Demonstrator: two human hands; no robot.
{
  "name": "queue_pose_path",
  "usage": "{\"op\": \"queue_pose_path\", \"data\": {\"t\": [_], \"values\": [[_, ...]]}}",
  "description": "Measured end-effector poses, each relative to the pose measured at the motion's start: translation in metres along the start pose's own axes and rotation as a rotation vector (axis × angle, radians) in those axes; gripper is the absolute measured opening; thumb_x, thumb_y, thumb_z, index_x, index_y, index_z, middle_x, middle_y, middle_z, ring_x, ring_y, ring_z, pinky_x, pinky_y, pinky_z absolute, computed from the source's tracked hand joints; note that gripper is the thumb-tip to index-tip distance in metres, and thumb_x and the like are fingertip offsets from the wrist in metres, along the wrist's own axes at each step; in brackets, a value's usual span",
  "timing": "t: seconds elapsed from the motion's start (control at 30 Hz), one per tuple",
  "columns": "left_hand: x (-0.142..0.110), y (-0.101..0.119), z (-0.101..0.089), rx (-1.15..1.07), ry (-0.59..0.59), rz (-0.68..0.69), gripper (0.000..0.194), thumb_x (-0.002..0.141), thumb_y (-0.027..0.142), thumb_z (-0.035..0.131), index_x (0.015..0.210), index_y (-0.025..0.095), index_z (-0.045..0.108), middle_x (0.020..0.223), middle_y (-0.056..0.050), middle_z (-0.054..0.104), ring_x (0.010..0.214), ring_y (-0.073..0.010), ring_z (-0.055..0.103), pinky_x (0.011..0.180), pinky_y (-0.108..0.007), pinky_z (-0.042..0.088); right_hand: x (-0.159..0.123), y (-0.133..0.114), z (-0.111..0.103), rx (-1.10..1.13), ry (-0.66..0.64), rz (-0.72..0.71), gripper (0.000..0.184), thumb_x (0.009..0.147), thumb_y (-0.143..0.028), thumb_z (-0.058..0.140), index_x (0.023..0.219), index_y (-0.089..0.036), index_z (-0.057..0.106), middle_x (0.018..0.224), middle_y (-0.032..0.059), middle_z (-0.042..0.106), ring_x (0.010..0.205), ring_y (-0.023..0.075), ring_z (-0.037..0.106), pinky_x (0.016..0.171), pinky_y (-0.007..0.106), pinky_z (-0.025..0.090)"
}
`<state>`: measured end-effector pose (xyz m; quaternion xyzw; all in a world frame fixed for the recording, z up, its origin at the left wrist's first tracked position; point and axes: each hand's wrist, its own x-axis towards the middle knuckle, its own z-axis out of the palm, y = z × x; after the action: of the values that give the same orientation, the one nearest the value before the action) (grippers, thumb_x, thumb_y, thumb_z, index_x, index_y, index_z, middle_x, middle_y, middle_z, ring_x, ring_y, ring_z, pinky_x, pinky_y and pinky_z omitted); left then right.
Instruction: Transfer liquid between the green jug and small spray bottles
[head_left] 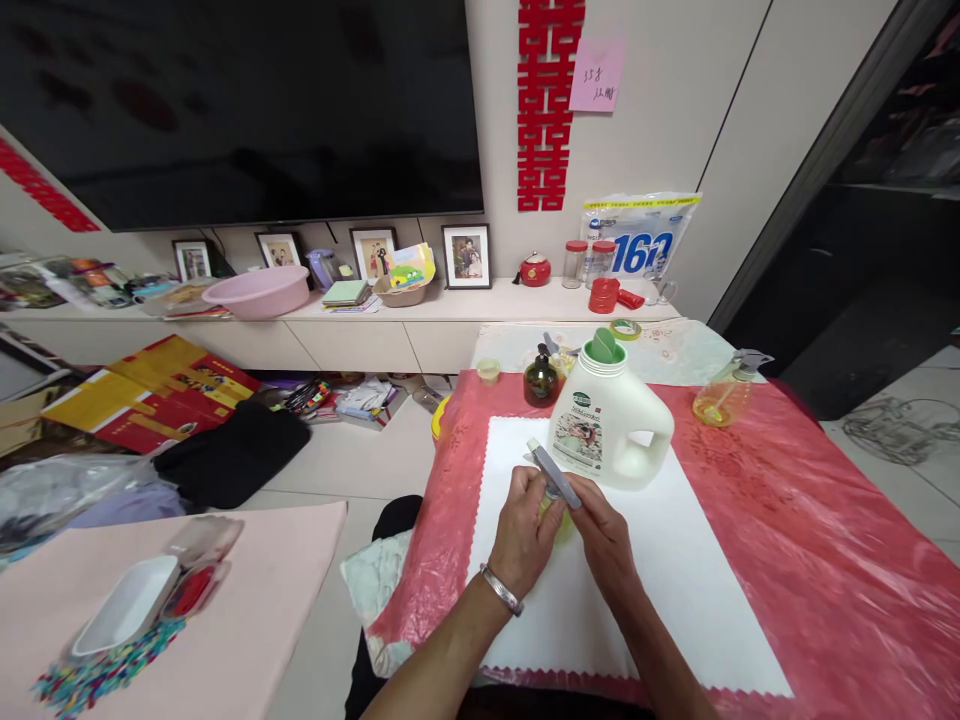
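Note:
My left hand (523, 530) and my right hand (602, 528) come together over the white mat. Between them is a small spray bottle with a grey head (553, 474) and a pale tip, tilted up to the left. Yellow-green shows below the head, but my fingers hide much of the body. The left fingers close around the neck area, and the right fingers grip the other side. Just beyond stands a large white detergent jug (611, 425), upright, with a green spout (604, 345) in its open mouth.
A dark pump bottle (541, 380) and a small pale cup (488, 371) stand left of the jug. Another spray bottle (721, 395) with yellow liquid is at right. A roll of tape (625, 329) lies behind. A pink table (292, 570) holds a white tray (127, 605).

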<state>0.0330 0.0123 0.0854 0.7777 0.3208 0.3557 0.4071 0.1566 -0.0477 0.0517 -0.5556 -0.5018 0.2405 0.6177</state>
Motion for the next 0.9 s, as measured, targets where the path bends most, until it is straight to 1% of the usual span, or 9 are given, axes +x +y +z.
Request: {"op": "queue_pose_path", "data": {"t": [0.13, 0.27, 0.37, 0.43, 0.5, 0.6, 0.7, 0.8, 0.9], "values": [[0.000, -0.001, -0.001, -0.026, -0.019, -0.032, 0.024, 0.096, 0.028, 0.042, 0.109, 0.019, 0.061, 0.099, -0.006, 0.047, 0.093, -0.0215, 0.055, 0.087, -0.037, 0.051, 0.000, 0.004, 0.004, 0.018, 0.060, 0.011, 0.036, 0.096, -0.047, 0.059, 0.111, -0.015, 0.068, 0.119, 0.0098, 0.058, 0.111, 0.0184, 0.057, 0.096, 0.033, 0.051], [0.000, -0.004, 0.001, -0.086, -0.007, -0.064, 0.026, 0.096, 0.028, 0.041, 0.112, 0.021, 0.061, 0.101, -0.006, 0.049, 0.097, -0.0216, 0.056, 0.088, -0.036, 0.050, -0.003, 0.006, 0.008, 0.025, 0.085, 0.043, 0.041, 0.095, -0.049, 0.061, 0.111, -0.011, 0.064, 0.115, 0.0104, 0.059, 0.108, 0.0178, 0.058, 0.095, 0.036, 0.051], [-0.001, -0.009, 0.002, -0.170, 0.065, -0.080, 0.021, 0.093, 0.027, 0.048, 0.109, 0.021, 0.060, 0.104, -0.006, 0.055, 0.102, -0.0223, 0.057, 0.093, -0.038, 0.048, -0.005, 0.008, 0.012, 0.030, 0.109, 0.070, 0.040, 0.096, -0.049, 0.060, 0.113, -0.012, 0.063, 0.117, 0.0103, 0.058, 0.109, 0.0183, 0.057, 0.097, 0.037, 0.050], [-0.002, -0.013, 0.003, -0.248, 0.123, -0.104, 0.018, 0.090, 0.025, 0.054, 0.107, 0.021, 0.059, 0.103, -0.006, 0.059, 0.102, -0.0218, 0.059, 0.093, -0.038, 0.048, -0.007, 0.010, 0.015, 0.033, 0.124, 0.079, 0.040, 0.095, -0.048, 0.060, 0.114, -0.012, 0.062, 0.118, 0.0103, 0.058, 0.110, 0.0188, 0.057, 0.097, 0.037, 0.050], [-0.003, -0.015, 0.003, -0.289, 0.153, -0.106, 0.015, 0.090, 0.024, 0.056, 0.104, 0.022, 0.060, 0.102, -0.005, 0.061, 0.101, -0.0213, 0.060, 0.093, -0.037, 0.048, -0.008, 0.013, 0.017, 0.037, 0.135, 0.082, 0.041, 0.095, -0.048, 0.061, 0.115, -0.012, 0.062, 0.118, 0.0105, 0.058, 0.110, 0.0191, 0.057, 0.097, 0.037, 0.050], [-0.003, -0.016, 0.001, -0.275, 0.155, -0.044, 0.015, 0.092, 0.027, 0.055, 0.103, 0.021, 0.063, 0.103, -0.006, 0.061, 0.101, -0.0211, 0.059, 0.093, -0.037, 0.047, -0.010, 0.017, 0.019, 0.041, 0.148, 0.076, 0.042, 0.094, -0.048, 0.062, 0.115, -0.012, 0.061, 0.117, 0.0111, 0.058, 0.109, 0.0191, 0.057, 0.097, 0.038, 0.050], [-0.003, -0.014, -0.001, -0.290, 0.117, -0.010, 0.018, 0.092, 0.028, 0.056, 0.107, 0.021, 0.063, 0.108, -0.007, 0.061, 0.105, -0.0216, 0.059, 0.096, -0.038, 0.047, -0.011, 0.021, 0.019, 0.034, 0.160, 0.066, 0.043, 0.095, -0.049, 0.061, 0.114, -0.011, 0.060, 0.116, 0.0113, 0.058, 0.109, 0.0189, 0.057, 0.097, 0.038, 0.050], [-0.002, -0.013, 0.000, -0.338, 0.097, -0.057, 0.023, 0.085, 0.027, 0.067, 0.107, 0.021, 0.064, 0.108, -0.006, 0.061, 0.106, -0.0217, 0.059, 0.096, -0.038, 0.047, -0.012, 0.023, 0.018, 0.026, 0.159, 0.055, 0.042, 0.094, -0.050, 0.062, 0.113, -0.011, 0.060, 0.117, 0.0110, 0.058, 0.109, 0.0192, 0.056, 0.098, 0.039, 0.049], [0.001, -0.012, 0.003, -0.352, 0.136, -0.143, 0.025, 0.076, 0.024, 0.075, 0.098, 0.020, 0.064, 0.099, -0.004, 0.063, 0.098, -0.0204, 0.062, 0.091, -0.036, 0.048, -0.013, 0.026, 0.019, 0.024, 0.154, 0.039, 0.042, 0.094, -0.048, 0.062, 0.113, -0.011, 0.060, 0.118, 0.0107, 0.056, 0.112, 0.0197, 0.055, 0.101, 0.041, 0.048]]}}
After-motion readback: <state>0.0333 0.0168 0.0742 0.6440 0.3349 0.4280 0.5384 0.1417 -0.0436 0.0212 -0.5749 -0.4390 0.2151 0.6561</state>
